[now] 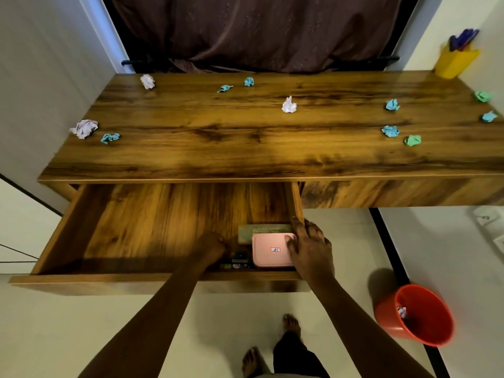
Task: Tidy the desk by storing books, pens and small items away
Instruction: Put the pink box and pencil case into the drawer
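One pink box (270,253) touching right hand (311,251), drawer (152,227)

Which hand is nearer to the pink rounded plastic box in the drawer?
Right. The right hand touches the pink rounded plastic box at its right edge; the left hand is apart from it, on its left, beside small dark items.

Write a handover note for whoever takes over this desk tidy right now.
Left hand: in the open drawer beside small dark items; grip unclear.
Right hand: fingers spread, resting on the pink box by the drawer's right wall.
Done: pink box and a greenish flat item are in the drawer; pens stand in the yellow holder.
Left: crumpled papers lie across the desktop; one sits in the red bin; drawer not yet closed.
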The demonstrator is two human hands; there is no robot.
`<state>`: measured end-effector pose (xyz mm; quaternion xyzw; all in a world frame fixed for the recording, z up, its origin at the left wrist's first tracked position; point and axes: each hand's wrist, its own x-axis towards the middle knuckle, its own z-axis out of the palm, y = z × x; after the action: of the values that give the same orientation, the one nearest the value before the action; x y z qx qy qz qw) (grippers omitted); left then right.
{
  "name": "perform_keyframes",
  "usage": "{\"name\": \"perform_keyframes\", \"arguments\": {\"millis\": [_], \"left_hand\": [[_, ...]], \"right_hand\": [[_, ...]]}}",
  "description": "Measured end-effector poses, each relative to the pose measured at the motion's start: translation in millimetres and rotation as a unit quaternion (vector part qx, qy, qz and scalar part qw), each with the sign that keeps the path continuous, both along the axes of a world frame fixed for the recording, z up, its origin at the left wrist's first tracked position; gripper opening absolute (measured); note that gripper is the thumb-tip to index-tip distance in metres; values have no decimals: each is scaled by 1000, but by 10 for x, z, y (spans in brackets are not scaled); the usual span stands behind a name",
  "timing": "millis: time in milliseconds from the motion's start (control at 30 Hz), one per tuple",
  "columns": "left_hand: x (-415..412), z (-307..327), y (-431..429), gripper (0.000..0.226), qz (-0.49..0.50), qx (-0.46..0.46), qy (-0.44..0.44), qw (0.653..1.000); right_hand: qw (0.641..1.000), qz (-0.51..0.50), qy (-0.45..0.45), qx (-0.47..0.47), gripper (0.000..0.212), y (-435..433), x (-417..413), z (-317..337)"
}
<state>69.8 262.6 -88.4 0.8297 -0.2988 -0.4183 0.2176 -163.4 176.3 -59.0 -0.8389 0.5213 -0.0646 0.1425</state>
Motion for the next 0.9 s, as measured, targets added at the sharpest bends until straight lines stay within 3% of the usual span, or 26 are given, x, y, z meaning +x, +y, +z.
{"name": "perform_keyframes", "arguments": {"millis": [133, 233, 300, 367, 467, 600, 900], "left_hand": [[-82, -2, -31, 12, 8, 3, 56, 998], [-73, 198, 54, 12, -39, -8, 13, 999], [-57, 335, 274, 29, -106, 2, -120, 987], [-96, 436, 646, 41, -128, -67, -307, 940], [-136, 319, 1207, 53, -98, -161, -417, 889], [-82, 50, 1446, 64, -95, -129, -428, 889], [293, 51, 871, 81, -123, -112, -432, 886]], "right_hand": [[1000, 4, 5, -1, 53, 9, -13, -28], [1000, -2, -11, -23, 55, 12, 6, 24], [998, 18, -14, -60, 57, 63, -8, 75], [993, 76, 0, -92, 56, 226, -5, 83], [985, 148, 5, -88, 57, 568, 128, 41], [983, 165, 7, -79, 64, 655, 235, -11], [975, 204, 44, -74, 86, 107, 536, 57]]}}
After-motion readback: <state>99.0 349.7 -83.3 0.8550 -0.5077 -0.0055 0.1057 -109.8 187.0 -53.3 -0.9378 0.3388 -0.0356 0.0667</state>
